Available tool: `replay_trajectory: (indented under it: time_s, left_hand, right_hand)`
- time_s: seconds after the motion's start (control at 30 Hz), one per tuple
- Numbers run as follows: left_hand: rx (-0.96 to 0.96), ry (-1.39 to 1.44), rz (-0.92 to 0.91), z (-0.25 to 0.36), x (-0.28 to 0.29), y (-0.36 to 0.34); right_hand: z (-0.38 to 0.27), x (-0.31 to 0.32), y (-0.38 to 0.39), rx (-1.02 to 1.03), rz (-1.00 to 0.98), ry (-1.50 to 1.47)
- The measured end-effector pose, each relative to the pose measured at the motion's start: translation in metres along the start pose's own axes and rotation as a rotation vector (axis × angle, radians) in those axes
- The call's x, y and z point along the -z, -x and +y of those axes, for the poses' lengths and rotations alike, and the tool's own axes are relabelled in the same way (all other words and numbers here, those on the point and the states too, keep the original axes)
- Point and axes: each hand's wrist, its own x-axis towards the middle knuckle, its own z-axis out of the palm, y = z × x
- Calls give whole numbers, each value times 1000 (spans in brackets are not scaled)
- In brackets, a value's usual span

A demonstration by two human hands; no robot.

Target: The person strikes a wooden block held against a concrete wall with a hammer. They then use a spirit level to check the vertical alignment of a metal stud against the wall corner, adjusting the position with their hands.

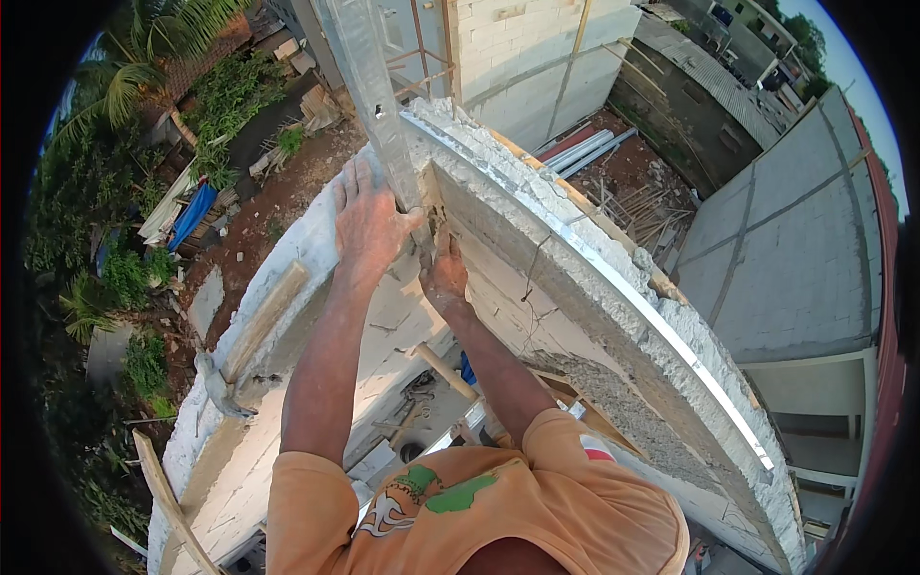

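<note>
A galvanized steel channel [369,96] rises at a slant from the corner where two rough block walls meet. My left hand [369,225] lies with its fingers stretched flat along the left wall top, beside the channel, and its thumb reaches toward the channel's lower part. Just below and to the right, my right hand [446,275] pinches around the channel's lower end, inside the corner; its fingertips are partly hidden. On the left wall top [311,216] rests a claw hammer [218,385], its wooden handle [268,321] pointing toward the corner.
A long thin metal strip [671,345] runs along the right wall top. Wooden boards [172,498] lean at lower left. Beneath my arms, a timber piece [446,372] stands in the cluttered space between the walls. Pipes [589,149] lie beyond the right wall; ground drops away at left.
</note>
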Motion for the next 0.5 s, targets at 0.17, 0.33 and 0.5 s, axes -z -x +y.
replay_trajectory:
  time_s: [0.17,0.33,0.5]
  left_hand:
    - [-15,-53,73,6,-11,-2]
    - [-25,-6,98,9,-9,1]
    - [-30,-5,105,-15,-5,8]
  right_hand:
    - [9,10,9,12,24,-26]
    - [7,0,35,76,0,72]
    - [-18,5,58,126,-46,9]
